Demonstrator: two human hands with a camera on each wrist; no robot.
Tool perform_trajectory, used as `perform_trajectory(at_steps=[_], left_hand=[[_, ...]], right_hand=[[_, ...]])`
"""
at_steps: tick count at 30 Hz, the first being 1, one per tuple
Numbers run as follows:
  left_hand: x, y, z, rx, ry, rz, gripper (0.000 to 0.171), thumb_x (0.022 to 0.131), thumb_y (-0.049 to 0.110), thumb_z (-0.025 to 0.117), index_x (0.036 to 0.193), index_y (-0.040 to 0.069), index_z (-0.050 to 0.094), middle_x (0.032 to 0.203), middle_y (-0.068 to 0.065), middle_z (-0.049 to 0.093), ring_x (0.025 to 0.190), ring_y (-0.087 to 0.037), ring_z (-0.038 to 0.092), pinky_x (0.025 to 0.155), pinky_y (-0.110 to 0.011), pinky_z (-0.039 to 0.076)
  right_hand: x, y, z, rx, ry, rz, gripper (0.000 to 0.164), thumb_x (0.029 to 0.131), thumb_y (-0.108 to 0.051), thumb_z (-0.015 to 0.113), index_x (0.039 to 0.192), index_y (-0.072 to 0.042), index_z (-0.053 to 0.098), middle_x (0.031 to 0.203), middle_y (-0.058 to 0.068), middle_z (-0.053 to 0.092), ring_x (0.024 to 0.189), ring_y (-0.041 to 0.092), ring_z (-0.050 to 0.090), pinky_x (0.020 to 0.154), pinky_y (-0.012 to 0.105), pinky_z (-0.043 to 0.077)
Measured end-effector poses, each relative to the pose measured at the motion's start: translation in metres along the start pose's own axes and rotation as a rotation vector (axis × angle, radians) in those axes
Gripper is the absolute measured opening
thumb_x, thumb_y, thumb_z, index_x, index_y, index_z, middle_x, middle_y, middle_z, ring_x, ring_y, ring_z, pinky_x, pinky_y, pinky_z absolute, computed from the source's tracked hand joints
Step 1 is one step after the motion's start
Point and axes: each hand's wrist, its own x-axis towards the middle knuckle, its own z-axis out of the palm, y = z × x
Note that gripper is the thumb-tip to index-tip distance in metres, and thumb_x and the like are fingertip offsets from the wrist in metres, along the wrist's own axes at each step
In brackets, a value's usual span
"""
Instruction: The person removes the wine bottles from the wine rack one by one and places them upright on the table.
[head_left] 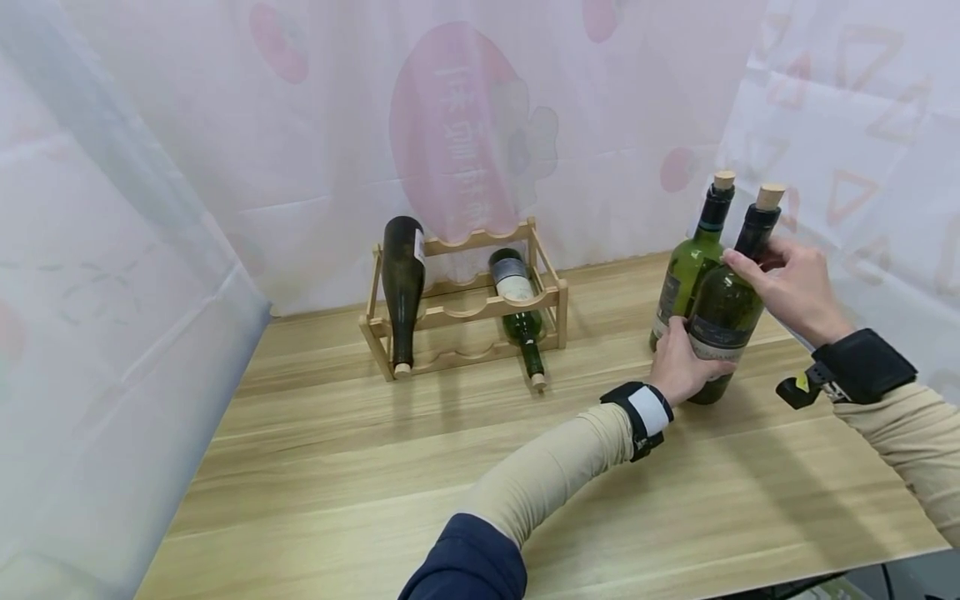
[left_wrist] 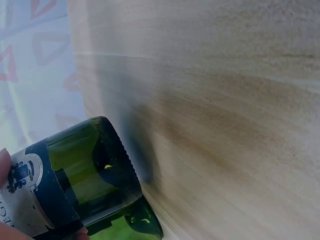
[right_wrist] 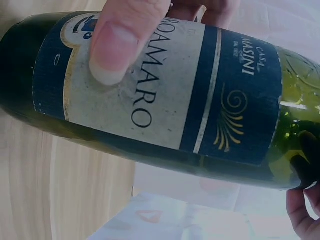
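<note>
At the right of the table, both hands hold a corked dark green wine bottle [head_left: 726, 302]. My left hand [head_left: 678, 367] grips it low on the body, its thumb lying across the cream and navy label [right_wrist: 172, 95] in the right wrist view. Higher up, my right hand [head_left: 802, 287] holds the shoulder below the neck with thumb and fingers. The bottle leans slightly to the right, and its round base [left_wrist: 122, 160] shows in the left wrist view. Close behind it stands a second green wine bottle [head_left: 699, 250], also corked and partly hidden.
A wooden wine rack [head_left: 480, 312] stands at the back middle. A dark bottle [head_left: 402, 275] lies on its upper left, neck toward the front. A labelled green bottle [head_left: 525, 321] lies lower right in it. Printed white curtains [head_left: 330, 167] hang behind the table [head_left: 337, 500].
</note>
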Motion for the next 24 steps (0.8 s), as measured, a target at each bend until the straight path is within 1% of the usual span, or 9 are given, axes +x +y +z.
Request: perform_trajectory(at_steps=[3,8,14,24], left_hand=[[0.0004,-0.0007,0.0010,0.000,-0.001,-0.004,0.076,0.071,0.034,0.086,0.130,0.019,0.041,0.125,0.002,0.057,0.114,-0.007,0.057,0.091,-0.024,0.051],[0.0014,-0.0022,0.0020,0.008,0.002,0.010,0.076,0.071,0.034,0.086,0.130,0.018,0.041,0.126,0.002,0.056,0.114,-0.007,0.056,0.092,-0.023,0.050],[0.0010,-0.0040,0.0036,-0.001,0.004,0.019,0.075,0.070,0.033,0.087,0.128,0.019,0.042,0.125,0.003,0.056,0.114,-0.006,0.056,0.092,-0.022,0.050],[0.0013,-0.0072,0.0066,-0.004,0.010,0.039,0.075,0.071,0.031,0.087,0.129,0.018,0.042,0.126,0.002,0.057,0.115,-0.007,0.056,0.092,-0.021,0.049]], right_hand=[[-0.0013,0.0006,-0.0003,0.003,-0.006,0.004,0.025,0.089,-0.029,0.067,0.099,-0.006,0.065,0.069,-0.034,0.053,0.068,-0.010,0.050,0.065,0.013,0.036],[-0.0017,0.0012,0.0003,0.006,0.000,0.018,0.024,0.088,-0.029,0.068,0.098,-0.008,0.066,0.069,-0.033,0.053,0.067,-0.010,0.051,0.066,0.013,0.036],[-0.0027,0.0036,0.0009,-0.007,-0.002,0.029,0.028,0.088,-0.030,0.069,0.098,-0.004,0.065,0.068,-0.034,0.052,0.067,-0.010,0.051,0.066,0.013,0.036],[-0.0053,0.0042,0.0026,-0.015,0.012,0.005,0.028,0.087,-0.029,0.069,0.095,-0.002,0.066,0.067,-0.034,0.052,0.066,-0.010,0.050,0.066,0.013,0.035]])
